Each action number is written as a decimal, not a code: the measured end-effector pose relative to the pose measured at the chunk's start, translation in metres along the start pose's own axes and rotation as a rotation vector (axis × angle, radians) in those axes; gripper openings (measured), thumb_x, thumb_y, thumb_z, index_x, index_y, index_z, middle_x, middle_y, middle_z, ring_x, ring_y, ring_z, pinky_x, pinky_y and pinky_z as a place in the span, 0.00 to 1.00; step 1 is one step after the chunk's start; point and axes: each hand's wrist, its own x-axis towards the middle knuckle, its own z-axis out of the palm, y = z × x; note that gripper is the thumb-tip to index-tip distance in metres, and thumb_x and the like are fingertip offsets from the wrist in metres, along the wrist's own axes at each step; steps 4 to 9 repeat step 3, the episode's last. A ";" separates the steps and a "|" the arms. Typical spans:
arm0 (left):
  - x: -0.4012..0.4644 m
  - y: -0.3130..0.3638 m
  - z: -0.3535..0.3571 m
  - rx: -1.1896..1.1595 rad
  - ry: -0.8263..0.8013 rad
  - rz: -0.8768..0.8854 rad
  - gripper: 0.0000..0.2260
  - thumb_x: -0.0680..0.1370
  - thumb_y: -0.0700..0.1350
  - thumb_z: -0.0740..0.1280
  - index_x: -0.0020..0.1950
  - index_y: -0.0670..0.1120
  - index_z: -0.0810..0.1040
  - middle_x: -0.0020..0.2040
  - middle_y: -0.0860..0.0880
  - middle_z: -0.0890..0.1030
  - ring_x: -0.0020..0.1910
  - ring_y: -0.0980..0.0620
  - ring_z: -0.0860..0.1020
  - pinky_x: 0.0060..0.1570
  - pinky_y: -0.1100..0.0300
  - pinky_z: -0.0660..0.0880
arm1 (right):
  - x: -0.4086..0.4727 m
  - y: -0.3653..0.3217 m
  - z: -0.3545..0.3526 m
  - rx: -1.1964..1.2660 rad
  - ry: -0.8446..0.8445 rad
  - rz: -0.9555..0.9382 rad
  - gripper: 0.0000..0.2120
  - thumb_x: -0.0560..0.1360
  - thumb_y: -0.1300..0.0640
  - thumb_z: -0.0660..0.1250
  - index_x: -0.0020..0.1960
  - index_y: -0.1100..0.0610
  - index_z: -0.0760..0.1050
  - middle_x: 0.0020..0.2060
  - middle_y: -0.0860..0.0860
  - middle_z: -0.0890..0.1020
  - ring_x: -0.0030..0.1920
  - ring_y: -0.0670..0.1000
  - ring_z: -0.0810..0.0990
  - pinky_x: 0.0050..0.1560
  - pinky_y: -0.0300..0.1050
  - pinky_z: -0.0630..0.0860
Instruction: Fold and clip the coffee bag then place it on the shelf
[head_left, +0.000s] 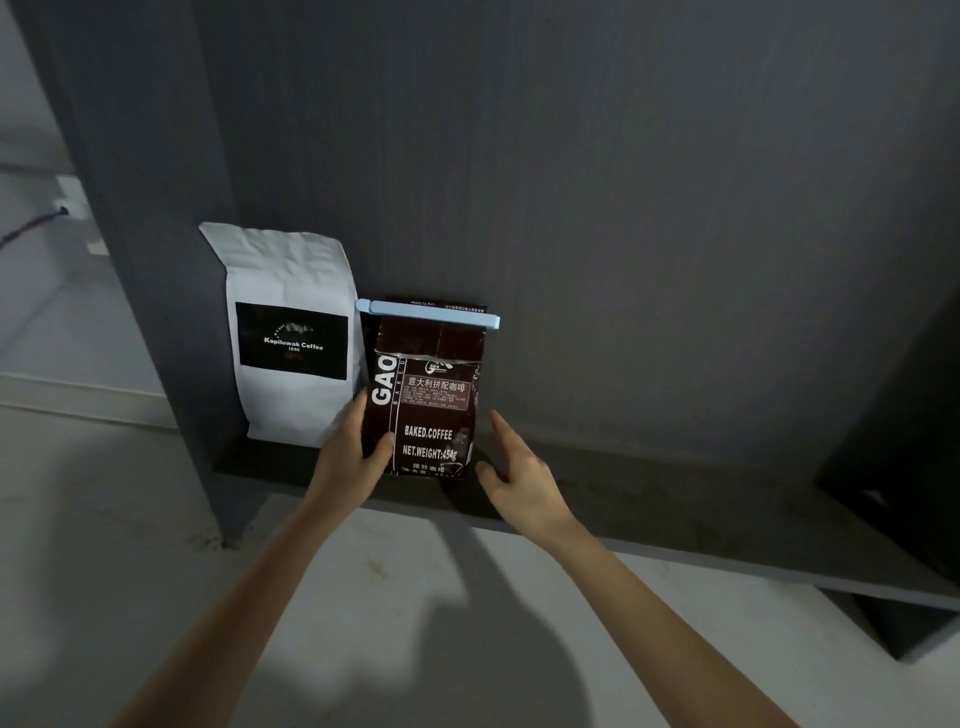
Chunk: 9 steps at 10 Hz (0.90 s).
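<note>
A dark brown coffee bag (428, 410) stands upright on the dark grey shelf (649, 499). Its top is folded over and held by a light blue clip (431, 313) that runs across the fold. My left hand (358, 447) grips the bag's lower left side, thumb on the front. To the bag's right, my right hand (511, 462) is open with fingers spread, a small gap from the bag's lower right edge.
A white coffee bag (291, 332) with a black label stands just left of the brown one, against the shelf's left wall (156, 260). The shelf board continues to the right. Pale floor (415, 597) lies below.
</note>
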 end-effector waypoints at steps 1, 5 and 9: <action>-0.013 0.009 0.001 0.076 0.021 0.017 0.26 0.74 0.37 0.62 0.69 0.40 0.56 0.67 0.37 0.66 0.67 0.43 0.66 0.64 0.46 0.69 | -0.010 -0.001 -0.014 -0.061 0.011 0.014 0.29 0.75 0.60 0.60 0.72 0.54 0.50 0.72 0.53 0.61 0.71 0.52 0.61 0.65 0.38 0.59; -0.032 0.041 0.018 0.418 0.101 0.112 0.33 0.73 0.44 0.66 0.72 0.43 0.51 0.74 0.35 0.52 0.73 0.39 0.51 0.71 0.40 0.52 | -0.033 -0.009 -0.046 -0.240 0.087 0.046 0.31 0.75 0.58 0.61 0.72 0.54 0.48 0.74 0.54 0.55 0.73 0.54 0.55 0.72 0.52 0.56; -0.032 0.041 0.018 0.418 0.101 0.112 0.33 0.73 0.44 0.66 0.72 0.43 0.51 0.74 0.35 0.52 0.73 0.39 0.51 0.71 0.40 0.52 | -0.033 -0.009 -0.046 -0.240 0.087 0.046 0.31 0.75 0.58 0.61 0.72 0.54 0.48 0.74 0.54 0.55 0.73 0.54 0.55 0.72 0.52 0.56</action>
